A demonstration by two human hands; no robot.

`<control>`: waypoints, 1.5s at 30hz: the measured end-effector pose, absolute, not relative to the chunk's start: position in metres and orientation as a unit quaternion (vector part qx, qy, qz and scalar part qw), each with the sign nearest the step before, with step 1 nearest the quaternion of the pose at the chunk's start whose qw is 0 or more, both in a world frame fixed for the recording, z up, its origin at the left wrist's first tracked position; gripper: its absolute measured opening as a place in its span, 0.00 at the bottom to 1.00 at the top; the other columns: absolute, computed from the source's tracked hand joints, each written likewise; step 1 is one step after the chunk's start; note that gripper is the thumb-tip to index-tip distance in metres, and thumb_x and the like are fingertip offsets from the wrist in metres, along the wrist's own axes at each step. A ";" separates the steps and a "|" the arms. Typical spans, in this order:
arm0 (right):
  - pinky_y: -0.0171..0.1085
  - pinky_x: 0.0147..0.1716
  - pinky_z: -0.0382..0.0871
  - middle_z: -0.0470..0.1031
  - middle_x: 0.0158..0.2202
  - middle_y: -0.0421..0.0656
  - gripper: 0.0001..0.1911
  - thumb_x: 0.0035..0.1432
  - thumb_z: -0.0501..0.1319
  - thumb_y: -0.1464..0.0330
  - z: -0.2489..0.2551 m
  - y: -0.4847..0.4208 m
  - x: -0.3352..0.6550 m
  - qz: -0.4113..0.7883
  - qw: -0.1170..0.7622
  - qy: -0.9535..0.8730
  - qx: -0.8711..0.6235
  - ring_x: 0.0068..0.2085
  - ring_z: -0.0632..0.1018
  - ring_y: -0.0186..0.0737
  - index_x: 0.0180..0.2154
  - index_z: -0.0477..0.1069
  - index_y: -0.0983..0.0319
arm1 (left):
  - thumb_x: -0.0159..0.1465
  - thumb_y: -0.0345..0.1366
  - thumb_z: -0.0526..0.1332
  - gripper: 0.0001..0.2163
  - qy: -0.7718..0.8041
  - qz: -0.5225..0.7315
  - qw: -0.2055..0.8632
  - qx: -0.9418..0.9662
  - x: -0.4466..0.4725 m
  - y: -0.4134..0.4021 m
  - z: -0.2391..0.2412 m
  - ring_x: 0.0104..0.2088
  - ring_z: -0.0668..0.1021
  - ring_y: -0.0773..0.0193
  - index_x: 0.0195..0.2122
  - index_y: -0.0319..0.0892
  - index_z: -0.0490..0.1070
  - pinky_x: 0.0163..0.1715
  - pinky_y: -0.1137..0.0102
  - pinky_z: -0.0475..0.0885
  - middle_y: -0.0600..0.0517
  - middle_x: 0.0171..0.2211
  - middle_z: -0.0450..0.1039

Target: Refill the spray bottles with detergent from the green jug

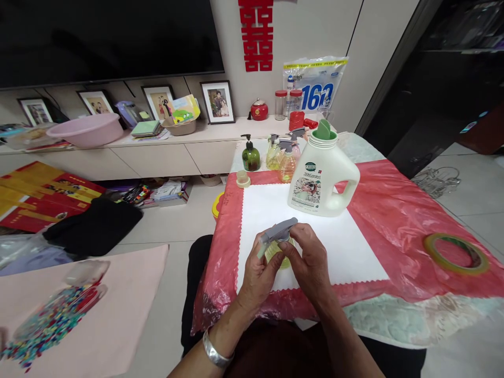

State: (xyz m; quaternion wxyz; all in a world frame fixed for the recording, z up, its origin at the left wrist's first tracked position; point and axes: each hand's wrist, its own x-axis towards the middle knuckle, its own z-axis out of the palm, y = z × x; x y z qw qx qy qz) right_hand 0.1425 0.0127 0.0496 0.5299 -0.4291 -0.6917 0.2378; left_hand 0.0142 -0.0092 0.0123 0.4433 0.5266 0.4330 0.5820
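Note:
Near the front of the table, I hold a small spray bottle (281, 254) with a grey trigger head and a yellowish clear body. My left hand (255, 273) wraps round its left side. My right hand (311, 257) has its fingers closed at the trigger head and upper right side. Fingers cover much of the bottle. Under it lies a white sheet with zigzag edges (263, 210). Just beyond my hands stands a large white detergent jug (325, 178), a green spout in its open neck. Behind, a yellow spray bottle (272, 155) and an orange spray bottle (287, 165) stand together.
A green pump bottle (251, 156) and a pale cap (243, 179) are at the table's far left. A roll of tape (457, 254) lies right on the red plastic cover (397, 226). Left, colourful small pieces (51, 325) are spread on a pink surface (129, 294).

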 end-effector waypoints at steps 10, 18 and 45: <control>0.35 0.49 0.66 0.70 0.47 0.43 0.11 0.69 0.60 0.63 0.050 0.011 0.141 0.318 0.526 -0.673 -0.411 0.49 0.71 0.36 0.47 0.71 0.62 | 0.66 0.44 0.67 0.20 0.410 0.599 0.507 0.465 0.015 -0.008 0.011 0.55 0.78 0.52 0.57 0.46 0.71 0.59 0.58 0.71 0.46 0.53 0.77; 0.34 0.46 0.67 0.71 0.43 0.43 0.09 0.63 0.64 0.64 0.041 0.015 0.138 0.318 0.560 -0.632 -0.431 0.46 0.73 0.36 0.42 0.72 0.62 | 0.66 0.43 0.66 0.20 0.417 0.589 0.499 0.479 0.014 -0.007 0.010 0.59 0.76 0.52 0.58 0.46 0.71 0.62 0.57 0.68 0.46 0.55 0.75; 0.41 0.60 0.67 0.69 0.57 0.46 0.17 0.72 0.56 0.59 0.041 0.015 0.146 0.410 0.516 -0.651 -0.377 0.59 0.71 0.42 0.55 0.72 0.59 | 0.66 0.45 0.66 0.23 0.427 0.581 0.477 0.503 0.012 -0.007 0.002 0.66 0.70 0.49 0.61 0.48 0.70 0.67 0.54 0.64 0.46 0.61 0.72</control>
